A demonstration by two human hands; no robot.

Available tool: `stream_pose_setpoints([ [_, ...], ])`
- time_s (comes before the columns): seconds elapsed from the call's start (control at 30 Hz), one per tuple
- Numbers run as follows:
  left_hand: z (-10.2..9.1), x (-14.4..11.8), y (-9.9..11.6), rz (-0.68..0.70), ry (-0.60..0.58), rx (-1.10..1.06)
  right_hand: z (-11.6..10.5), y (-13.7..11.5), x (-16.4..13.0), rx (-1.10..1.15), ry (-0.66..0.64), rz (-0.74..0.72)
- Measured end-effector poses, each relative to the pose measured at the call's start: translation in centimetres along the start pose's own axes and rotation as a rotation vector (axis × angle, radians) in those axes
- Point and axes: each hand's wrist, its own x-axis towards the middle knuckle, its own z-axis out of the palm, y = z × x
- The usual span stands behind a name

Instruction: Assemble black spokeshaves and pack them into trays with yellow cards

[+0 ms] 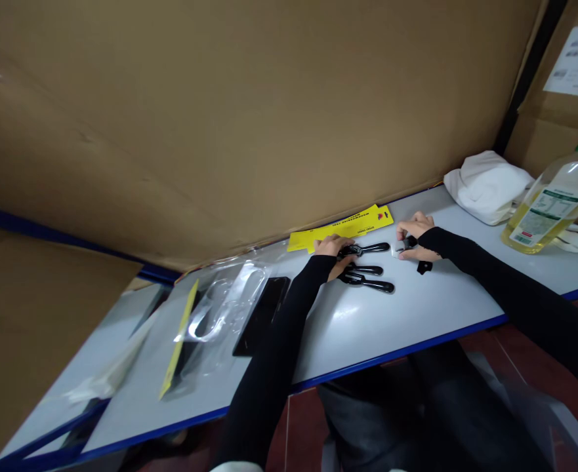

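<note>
Several black spokeshaves point(371, 269) lie side by side on the grey table, their glossy handles pointing right. My left hand point(335, 254) is closed over their left ends, fingers on the uppermost one; its exact grip is partly hidden. To the right, my right hand point(419, 237) pinches a small flat silvery piece point(397, 248), which looks like a blade, with a dark part point(407, 243) by the fingers. Just below that hand, a small black metal part point(424, 267) rests on the table. Yellow printed cards point(342, 229) lie behind my left hand.
Left of my left arm are a black phone-like slab point(260, 318), clear plastic packaging point(220, 308) and a yellow-edged pack point(180, 341). At right stand a bottle of yellow liquid point(547, 210) and a white cloth bundle point(488, 187). Cardboard point(249, 118) walls the back.
</note>
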Motion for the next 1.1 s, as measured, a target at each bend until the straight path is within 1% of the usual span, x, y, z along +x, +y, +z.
stream_pose_setpoints([
  [0.13, -0.3, 0.1, -0.1, 0.063, 0.011, -0.111, 0.0, 0.0, 0.0, 0.101, 0.009, -0.023],
  [0.2, -0.5, 0.0, 0.1, 0.078, 0.055, -0.122, -0.1, 0.0, 0.0, 0.155, 0.032, -0.038],
  [0.27, -0.8, -0.2, 0.5, 0.049, 0.166, -0.142, -0.5, -0.3, -0.1, 0.185, 0.079, -0.034],
  [0.33, -1.2, -0.3, 1.1, -0.017, 0.322, -0.222, -1.0, -0.9, -0.3, 0.262, 0.137, -0.012],
  [0.37, -1.4, -0.3, 1.5, -0.060, 0.410, -0.306, -1.2, -1.3, -0.4, 0.336, 0.161, -0.004],
  [0.43, -1.6, -0.4, 2.3, -0.160, 0.575, -0.570, -1.7, -2.4, -0.7, 0.536, 0.195, 0.021],
  [0.47, -1.7, -0.4, 2.8, -0.209, 0.627, -0.733, -1.9, -3.0, -0.8, 0.645, 0.209, 0.034],
  [0.5, -1.8, -0.6, 3.3, -0.253, 0.641, -0.895, -2.0, -3.7, -0.9, 0.747, 0.228, 0.045],
  [0.53, -1.9, -0.8, 3.9, -0.291, 0.604, -1.032, -2.0, -4.5, -1.1, 0.826, 0.255, 0.051],
  [0.57, -1.9, -1.1, 4.5, -0.326, 0.533, -1.135, -2.1, -5.2, -1.2, 0.876, 0.293, 0.051],
  [0.6, -2.0, -1.5, 5.1, -0.357, 0.441, -1.209, -2.2, -6.0, -1.4, 0.896, 0.341, 0.039],
  [0.67, -2.2, -2.3, 6.2, -0.389, 0.237, -1.294, -2.2, -7.2, -1.8, 0.858, 0.442, -0.005],
  [0.7, -2.3, -2.7, 6.8, -0.377, 0.128, -1.313, -2.3, -7.7, -2.0, 0.817, 0.480, -0.029],
  [0.77, -2.8, -3.4, 7.7, -0.290, -0.086, -1.310, -2.3, -8.2, -2.3, 0.739, 0.508, -0.081],
  [0.8, -3.1, -3.7, 8.1, -0.232, -0.170, -1.297, -2.3, -8.2, -2.4, 0.705, 0.488, -0.109],
  [0.87, -3.6, -4.1, 8.5, -0.138, -0.273, -1.258, -2.1, -7.9, -2.4, 0.641, 0.384, -0.163],
  [0.93, -3.9, -4.4, 8.5, -0.093, -0.319, -1.207, -1.8, -7.3, -2.3, 0.562, 0.269, -0.190],
  [1.0, -3.9, -4.6, 8.2, -0.070, -0.380, -1.156, -1.4, -6.9, -2.1, 0.496, 0.177, -0.187],
  [1.07, -3.5, -4.8, 7.8, -0.051, -0.436, -1.119, -1.2, -6.8, -2.2, 0.507, 0.071, -0.158],
  [1.1, -3.3, -4.9, 7.6, -0.050, -0.439, -1.112, -1.2, -6.9, -2.3, 0.552, -0.002, -0.138],
])
